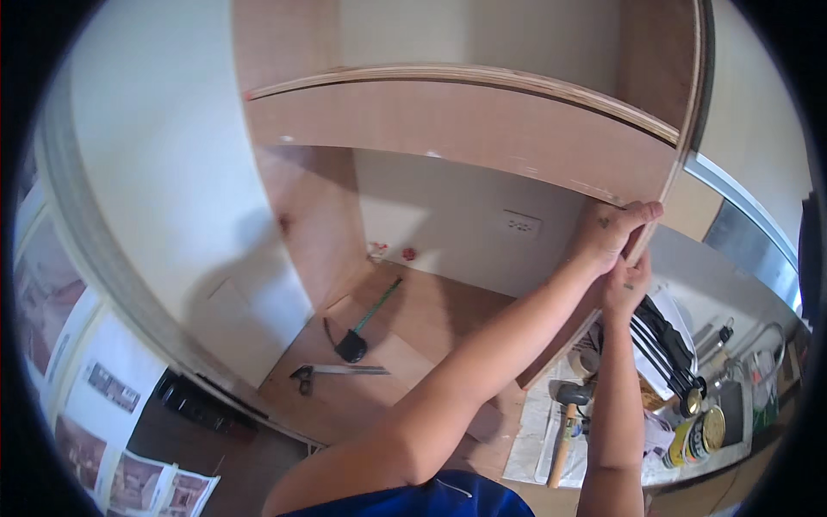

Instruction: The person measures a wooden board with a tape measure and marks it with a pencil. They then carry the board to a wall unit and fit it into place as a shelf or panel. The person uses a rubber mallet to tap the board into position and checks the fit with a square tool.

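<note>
An open plywood cabinet stands in front of me, with a shelf point(465, 76) across it and a plywood apron board point(448, 129) hanging below the shelf. My left hand point(610, 234) reaches across to the right and grips the front edge of the cabinet side panel point(680, 168), just under the apron's right end. Right below it, my right hand point(626, 289) closes on the same panel edge from the outer side. Some fingers of both hands are hidden by the panel and each other. A tape measure point(351, 346) with its green blade pulled out lies on the cabinet floor beside a combination square point(340, 370).
To the right, a covered counter carries a hammer point(564, 439), a yellow can point(693, 438) and a white tray point(668, 319) with long black tools. A wall socket point(522, 224) is on the back panel. Printed sheets point(112, 379) hang at the left, near a black case point(200, 405).
</note>
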Demonstrator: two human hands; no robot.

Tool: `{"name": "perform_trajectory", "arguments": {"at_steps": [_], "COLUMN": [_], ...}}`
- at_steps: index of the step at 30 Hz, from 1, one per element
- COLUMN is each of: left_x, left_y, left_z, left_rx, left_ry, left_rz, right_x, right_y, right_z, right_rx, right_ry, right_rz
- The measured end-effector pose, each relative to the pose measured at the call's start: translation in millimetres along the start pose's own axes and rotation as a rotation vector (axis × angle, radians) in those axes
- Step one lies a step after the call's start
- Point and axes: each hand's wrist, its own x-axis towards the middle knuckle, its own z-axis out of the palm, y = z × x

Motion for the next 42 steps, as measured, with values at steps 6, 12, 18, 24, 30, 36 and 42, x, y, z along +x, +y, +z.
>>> {"name": "perform_trajectory", "arguments": {"at_steps": [6, 12, 18, 24, 30, 36, 42], "left_x": [9.0, 3.4, 18.9, 11.4, 15.0, 15.0, 12.6], "left_y": [-8.8, 8.5, -10.6, -1.3, -4.9, -0.9, 3.5], "left_z": [16.4, 20.9, 18.9, 37.9, 35.8, 38.3, 38.7], "left_rx": [-0.302, -0.238, -0.216, -0.231, -0.275, -0.254, -0.225], "left_ry": [-0.075, -0.081, 0.089, 0.122, 0.137, 0.156, 0.149], "left_rz": [-0.148, -0.183, 0.022, 0.105, 0.065, 0.073, 0.061], "right_x": [12.5, 36.1, 133.0, 146.7, 154.0, 158.1, 160.5], "right_y": [10.8, -108.1, -175.2, -198.1, -198.0, -192.1, -191.1], "right_z": [-20.1, -48.4, -54.0, -61.6, -67.0, -66.4, -67.7], "right_rx": [0.043, -0.264, -0.848, -1.248, -1.195, -1.151, -1.103], "right_ry": [-0.029, 0.172, -0.062, -0.269, -0.318, -0.304, -0.315], "right_rz": [-0.18, -0.518, -0.922, -0.997, -1.015, -1.042, -1.055]}}
